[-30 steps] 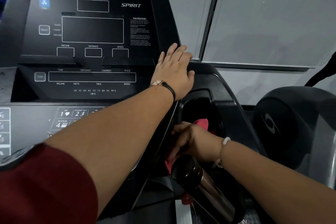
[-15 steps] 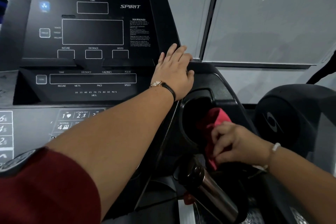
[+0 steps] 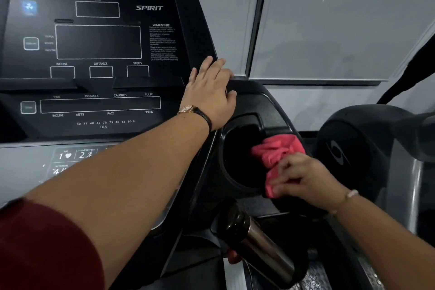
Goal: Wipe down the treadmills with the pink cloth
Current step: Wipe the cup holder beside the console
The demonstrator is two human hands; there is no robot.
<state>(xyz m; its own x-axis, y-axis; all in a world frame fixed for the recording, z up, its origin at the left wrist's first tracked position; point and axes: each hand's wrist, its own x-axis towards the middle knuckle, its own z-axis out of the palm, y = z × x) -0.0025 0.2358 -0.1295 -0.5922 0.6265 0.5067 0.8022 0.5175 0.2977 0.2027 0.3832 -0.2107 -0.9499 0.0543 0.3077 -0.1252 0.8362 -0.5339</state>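
The black treadmill console (image 3: pixel 98 42) with its dark displays fills the left of the view. My left hand (image 3: pixel 209 94) rests flat on the console's right edge, fingers straight, a watch on the wrist. To its right is a round black cup holder (image 3: pixel 240 160). My right hand (image 3: pixel 303 176) grips the bunched pink cloth (image 3: pixel 277 153) and presses it against the right rim of the cup holder. Part of the cloth is hidden under my fingers.
A shiny dark metal handlebar grip (image 3: pixel 256 242) slants below the cup holder. A second black machine housing (image 3: pixel 367 155) stands at the right. Grey wall panels (image 3: pixel 341 19) lie behind. The keypad with numbered buttons (image 3: pixel 70 158) sits under my left forearm.
My right hand has carried the pink cloth from the cup holder's lower left side across to its right rim. My left hand has stayed in place.
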